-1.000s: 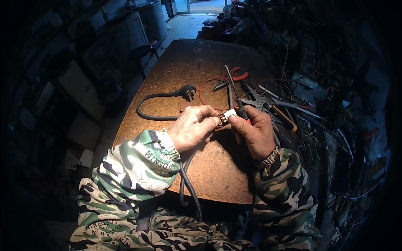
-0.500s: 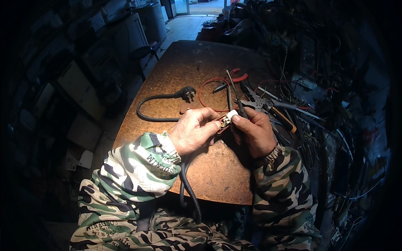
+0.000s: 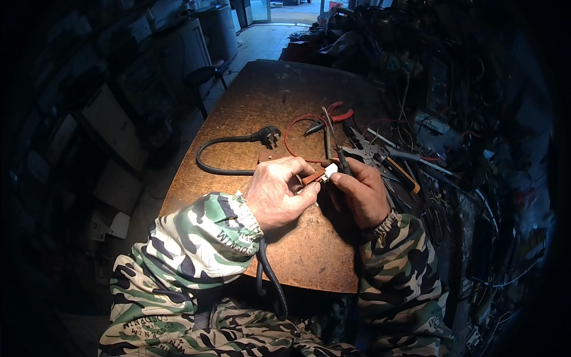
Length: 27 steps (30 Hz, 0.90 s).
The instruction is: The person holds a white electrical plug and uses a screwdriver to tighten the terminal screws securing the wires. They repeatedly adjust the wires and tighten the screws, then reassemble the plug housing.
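Observation:
Over the near part of the wooden table, my left hand (image 3: 281, 193) pinches a small reddish-brown electrical connector (image 3: 313, 177) with a white end piece (image 3: 331, 171). My right hand (image 3: 364, 189) is closed, its thumb against the white piece. A screwdriver (image 3: 343, 162) is also gripped in the right hand, its shaft pointing away over the table. Left of the hands, a black cable (image 3: 208, 144) curves to a plug (image 3: 269, 135) with metal pins. Another length of black cable (image 3: 270, 273) hangs over the near edge. My fingers hide part of the connector.
A brown flat piece (image 3: 267, 155) lies on the table (image 3: 238, 113) beyond my left hand. Red-handled pliers (image 3: 341, 115), a loop of red wire (image 3: 286, 132), grey pliers (image 3: 369, 149) and an orange-black tool handle (image 3: 402, 175) lie farther right. Tangled wires crowd the right side; a stool (image 3: 201, 76) stands left.
The connector has turned in my hands: its open inside with wires showed before, and its brown outer side faces up now. My left thumb has shifted toward me.

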Each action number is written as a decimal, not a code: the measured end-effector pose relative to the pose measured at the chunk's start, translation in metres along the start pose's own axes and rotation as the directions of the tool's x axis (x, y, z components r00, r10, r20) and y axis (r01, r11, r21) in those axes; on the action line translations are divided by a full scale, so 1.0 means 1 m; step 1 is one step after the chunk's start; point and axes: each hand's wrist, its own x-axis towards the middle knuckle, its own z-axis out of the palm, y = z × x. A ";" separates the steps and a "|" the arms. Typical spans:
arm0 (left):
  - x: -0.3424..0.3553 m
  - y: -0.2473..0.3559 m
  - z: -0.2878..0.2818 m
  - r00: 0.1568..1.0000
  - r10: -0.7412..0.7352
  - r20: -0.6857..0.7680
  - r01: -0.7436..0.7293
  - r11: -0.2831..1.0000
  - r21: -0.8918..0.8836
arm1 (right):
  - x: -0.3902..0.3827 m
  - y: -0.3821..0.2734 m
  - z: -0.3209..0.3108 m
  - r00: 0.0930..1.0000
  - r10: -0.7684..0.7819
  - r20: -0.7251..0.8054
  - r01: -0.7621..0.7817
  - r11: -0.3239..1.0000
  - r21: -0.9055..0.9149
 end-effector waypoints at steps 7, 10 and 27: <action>0.003 -0.004 0.001 0.991 -0.122 0.047 0.124 0.991 -0.046 | -0.003 -0.003 0.004 0.999 -0.008 -0.044 0.007 0.999 -0.042; 0.000 -0.002 -0.001 0.996 -0.084 0.019 0.085 0.996 -0.030 | -0.003 -0.006 0.006 0.999 -0.002 -0.039 0.000 0.999 -0.033; -0.003 -0.003 -0.003 0.993 0.085 -0.077 -0.084 0.996 0.008 | -0.005 -0.006 0.003 0.997 -0.073 0.004 0.073 0.997 -0.001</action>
